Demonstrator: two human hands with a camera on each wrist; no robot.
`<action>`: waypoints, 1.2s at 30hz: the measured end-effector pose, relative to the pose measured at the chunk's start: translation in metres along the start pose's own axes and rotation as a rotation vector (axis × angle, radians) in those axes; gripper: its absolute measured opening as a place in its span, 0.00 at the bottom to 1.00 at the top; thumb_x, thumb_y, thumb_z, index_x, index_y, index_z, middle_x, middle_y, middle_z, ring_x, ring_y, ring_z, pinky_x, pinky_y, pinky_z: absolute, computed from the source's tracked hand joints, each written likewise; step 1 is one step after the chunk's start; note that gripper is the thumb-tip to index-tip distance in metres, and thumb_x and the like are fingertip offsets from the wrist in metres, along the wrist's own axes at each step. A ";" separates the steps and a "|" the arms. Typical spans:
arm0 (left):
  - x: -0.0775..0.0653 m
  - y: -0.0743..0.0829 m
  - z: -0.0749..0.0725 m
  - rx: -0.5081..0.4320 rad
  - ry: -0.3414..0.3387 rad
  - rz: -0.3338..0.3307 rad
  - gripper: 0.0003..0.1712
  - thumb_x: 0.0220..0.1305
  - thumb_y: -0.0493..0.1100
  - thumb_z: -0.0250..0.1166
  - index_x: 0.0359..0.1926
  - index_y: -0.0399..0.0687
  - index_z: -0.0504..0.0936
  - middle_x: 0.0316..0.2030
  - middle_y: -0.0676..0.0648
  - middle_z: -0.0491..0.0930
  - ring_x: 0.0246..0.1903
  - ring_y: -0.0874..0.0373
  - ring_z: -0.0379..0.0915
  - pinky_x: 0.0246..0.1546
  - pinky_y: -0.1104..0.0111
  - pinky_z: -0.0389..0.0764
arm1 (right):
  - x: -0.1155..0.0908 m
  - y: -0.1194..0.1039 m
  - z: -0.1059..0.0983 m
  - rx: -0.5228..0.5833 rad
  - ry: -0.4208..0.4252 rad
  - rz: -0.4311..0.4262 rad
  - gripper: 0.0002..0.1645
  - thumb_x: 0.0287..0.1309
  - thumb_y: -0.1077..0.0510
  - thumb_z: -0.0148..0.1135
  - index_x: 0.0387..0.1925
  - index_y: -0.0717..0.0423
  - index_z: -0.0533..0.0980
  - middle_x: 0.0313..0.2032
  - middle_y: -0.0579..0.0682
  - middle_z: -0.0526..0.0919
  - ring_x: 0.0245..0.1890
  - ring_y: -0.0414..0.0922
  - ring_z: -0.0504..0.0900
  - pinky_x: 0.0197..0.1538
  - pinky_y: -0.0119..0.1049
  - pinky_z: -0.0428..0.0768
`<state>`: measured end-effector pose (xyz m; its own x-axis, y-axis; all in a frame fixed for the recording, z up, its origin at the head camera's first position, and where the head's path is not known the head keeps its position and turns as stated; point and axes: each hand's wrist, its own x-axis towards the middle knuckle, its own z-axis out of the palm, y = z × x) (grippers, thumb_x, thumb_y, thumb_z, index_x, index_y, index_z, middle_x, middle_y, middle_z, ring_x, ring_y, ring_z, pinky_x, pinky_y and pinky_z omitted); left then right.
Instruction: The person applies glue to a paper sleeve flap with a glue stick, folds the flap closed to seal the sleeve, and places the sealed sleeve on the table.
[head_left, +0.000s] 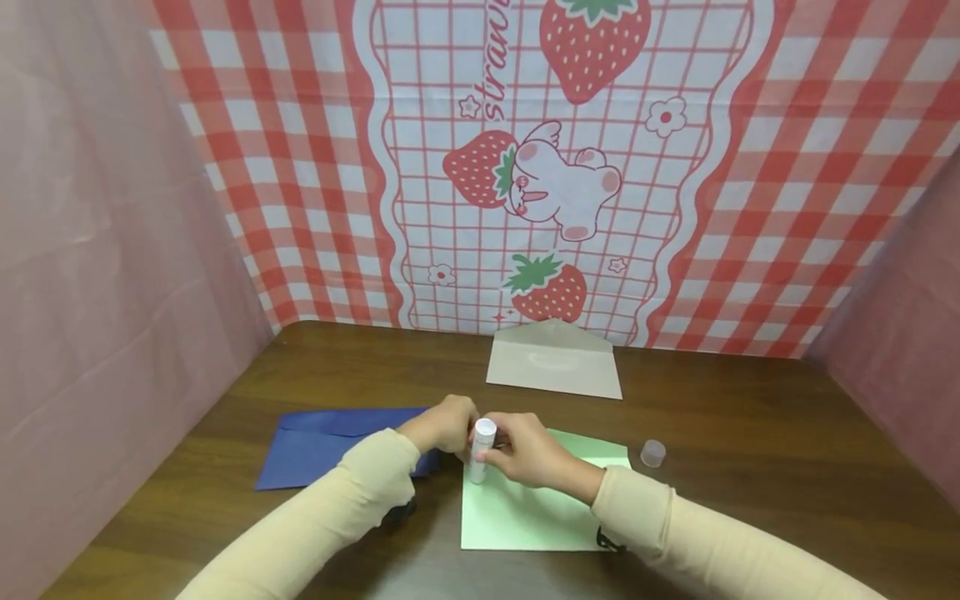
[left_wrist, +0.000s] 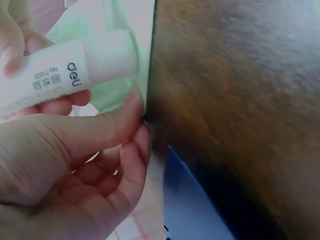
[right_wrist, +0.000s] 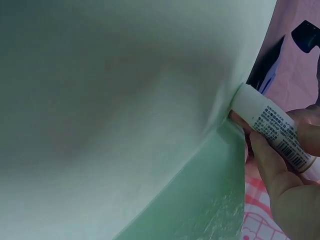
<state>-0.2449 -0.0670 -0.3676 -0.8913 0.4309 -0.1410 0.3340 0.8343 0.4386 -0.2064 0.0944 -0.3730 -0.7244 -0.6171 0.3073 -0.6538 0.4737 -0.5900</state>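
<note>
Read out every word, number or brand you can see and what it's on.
"deli": glue stick
"固体胶": glue stick
"No.7102", last character unclear: glue stick
"SIMPLE GLUE STIC", end unclear: glue stick
"straw", sideways, cut off: hanging cloth
Fine print by the barcode: too small to read

The central envelope (head_left: 540, 521) lies on the tabletop (head_left: 750, 517); a second envelope (head_left: 300, 454) lies to its left, a third envelope (head_left: 555, 371) behind it. The glue stick (head_left: 482, 444) is positioned at the central envelope's left edge, between the left hand (head_left: 450, 425) and right hand (head_left: 536, 454). The cap (head_left: 653, 453) sits to the right.
</note>
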 end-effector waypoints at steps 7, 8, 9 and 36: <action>0.001 0.005 0.000 0.057 -0.015 -0.030 0.16 0.33 0.28 0.78 0.14 0.41 0.77 0.13 0.54 0.70 0.18 0.62 0.65 0.21 0.76 0.68 | -0.004 0.001 0.000 -0.001 -0.005 0.045 0.11 0.55 0.61 0.67 0.38 0.61 0.77 0.36 0.56 0.87 0.39 0.46 0.87 0.39 0.26 0.82; 0.001 0.006 -0.001 0.049 -0.020 -0.031 0.16 0.34 0.28 0.78 0.14 0.41 0.77 0.13 0.54 0.69 0.19 0.62 0.65 0.21 0.76 0.68 | -0.004 0.001 -0.001 -0.003 -0.003 0.048 0.11 0.55 0.61 0.67 0.39 0.61 0.77 0.37 0.56 0.87 0.39 0.46 0.87 0.38 0.26 0.81; 0.001 0.006 -0.001 0.044 -0.020 -0.030 0.15 0.34 0.27 0.78 0.14 0.41 0.78 0.13 0.55 0.69 0.19 0.62 0.65 0.21 0.76 0.67 | -0.005 0.001 -0.002 -0.004 -0.002 0.050 0.11 0.54 0.61 0.67 0.39 0.62 0.78 0.37 0.56 0.87 0.39 0.46 0.87 0.38 0.26 0.81; 0.001 0.004 -0.002 0.146 -0.032 -0.003 0.14 0.37 0.37 0.81 0.14 0.43 0.81 0.15 0.56 0.74 0.27 0.61 0.69 0.39 0.69 0.78 | -0.035 0.021 -0.037 0.018 -0.027 0.110 0.09 0.56 0.63 0.66 0.38 0.62 0.78 0.36 0.56 0.86 0.41 0.46 0.86 0.40 0.27 0.82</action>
<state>-0.2444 -0.0638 -0.3643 -0.8830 0.4371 -0.1709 0.3746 0.8758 0.3043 -0.2030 0.1495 -0.3685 -0.7854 -0.5787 0.2197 -0.5664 0.5287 -0.6322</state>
